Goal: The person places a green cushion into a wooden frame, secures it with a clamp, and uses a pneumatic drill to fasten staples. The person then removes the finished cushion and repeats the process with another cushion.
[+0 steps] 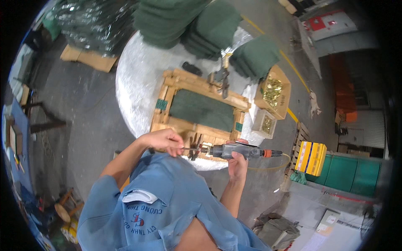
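My right hand is wrapped round the grey body of a power screwdriver, held level in front of my torso. It has an orange ring at its rear, and a thin yellow line trails from that end. From its front a long thin bit points left. At the bit's tip, the fingers of my left hand are closed in a pinch; whether a screw is there is too small to tell. Just beyond lies a wooden frame with a dark green pad inside. Several dark hand tools stand at its near side.
The frame rests on a round table wrapped in shiny film. Green pad stacks stand at the back. A dark clamp-like tool sits on the far rail. At right are a carton of gold-coloured metal parts and a smaller bin.
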Demonstrator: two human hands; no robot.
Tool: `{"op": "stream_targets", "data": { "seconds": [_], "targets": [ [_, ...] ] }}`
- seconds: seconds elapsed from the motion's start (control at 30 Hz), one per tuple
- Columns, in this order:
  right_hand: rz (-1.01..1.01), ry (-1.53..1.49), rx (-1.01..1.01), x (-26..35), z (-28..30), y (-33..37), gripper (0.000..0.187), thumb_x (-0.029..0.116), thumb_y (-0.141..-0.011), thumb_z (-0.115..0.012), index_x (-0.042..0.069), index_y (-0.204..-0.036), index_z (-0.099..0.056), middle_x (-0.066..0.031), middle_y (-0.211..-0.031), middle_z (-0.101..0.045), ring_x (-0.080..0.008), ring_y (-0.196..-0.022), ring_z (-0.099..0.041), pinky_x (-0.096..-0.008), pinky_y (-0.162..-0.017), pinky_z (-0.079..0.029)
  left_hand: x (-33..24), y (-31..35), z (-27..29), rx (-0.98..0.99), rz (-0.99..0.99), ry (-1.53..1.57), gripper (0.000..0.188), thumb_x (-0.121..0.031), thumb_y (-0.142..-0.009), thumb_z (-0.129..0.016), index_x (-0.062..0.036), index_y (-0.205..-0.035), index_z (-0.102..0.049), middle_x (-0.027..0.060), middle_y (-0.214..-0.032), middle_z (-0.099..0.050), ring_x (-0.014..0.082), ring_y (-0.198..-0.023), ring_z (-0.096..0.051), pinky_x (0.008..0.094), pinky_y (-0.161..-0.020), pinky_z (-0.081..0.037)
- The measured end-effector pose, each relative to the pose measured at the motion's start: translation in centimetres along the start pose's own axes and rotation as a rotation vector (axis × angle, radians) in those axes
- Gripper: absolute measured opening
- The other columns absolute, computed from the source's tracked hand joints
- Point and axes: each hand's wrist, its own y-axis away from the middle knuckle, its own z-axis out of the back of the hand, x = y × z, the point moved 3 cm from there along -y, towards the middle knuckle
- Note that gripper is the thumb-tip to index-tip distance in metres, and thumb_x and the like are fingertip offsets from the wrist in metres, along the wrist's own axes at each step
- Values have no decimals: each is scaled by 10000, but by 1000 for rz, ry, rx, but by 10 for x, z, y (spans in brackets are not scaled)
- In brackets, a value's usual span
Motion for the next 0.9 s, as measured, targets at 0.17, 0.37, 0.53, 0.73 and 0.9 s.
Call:
{"op": "stream_targets", "data": {
  "seconds": [0.17, 0.37, 0.53, 0.73, 0.9],
  "targets": [
    [107, 10, 1, -20, -20, -3, 614, 43, -797, -720, 90, -1372, -507, -235, -1231, -674, -323, -1130, -693, -463, -1032, -562, 9, 0, -6, -213, -147, 251, 276, -245, -1075, -644, 2, -1174, -716, 114, -1068, -771, 180, -878, -755, 316, -790, -629],
    [98, 21, -136, -16, -38, -25, 647, 72, -765, -729, 105, -1370, -504, -244, -1245, -666, -326, -1175, -673, -468, -1038, -586, 27, 16, 32, -515, -202, 288, 269, -243, -1058, -669, -7, -1172, -730, 101, -1064, -777, 156, -870, -756, 295, -766, -628],
    [62, 53, -127, -13, -38, -42, 645, 94, -772, -721, 131, -1377, -503, -226, -1243, -664, -323, -1183, -665, -474, -1057, -568, 17, 19, 41, -448, -206, 311, 254, -238, -1039, -696, -13, -1148, -742, 84, -1029, -779, 144, -845, -755, 281, -735, -624],
    [48, 61, -117, -18, -41, -55, 633, 97, -783, -718, 126, -1382, -515, -231, -1253, -661, -339, -1200, -651, -481, -1082, -541, 13, 19, 56, -376, -135, 295, 247, -209, -1042, -692, 1, -1166, -736, 99, -989, -778, 157, -792, -754, 290, -726, -631],
    [11, 56, -118, -21, -42, -65, 624, 120, -803, -724, 113, -1392, -518, -232, -1252, -673, -335, -1160, -680, -476, -995, -600, 9, 21, 69, -261, -80, 211, 204, -178, -1047, -679, -12, -1144, -747, 56, -971, -773, 143, -796, -752, 271, -701, -611]
  ]
}}
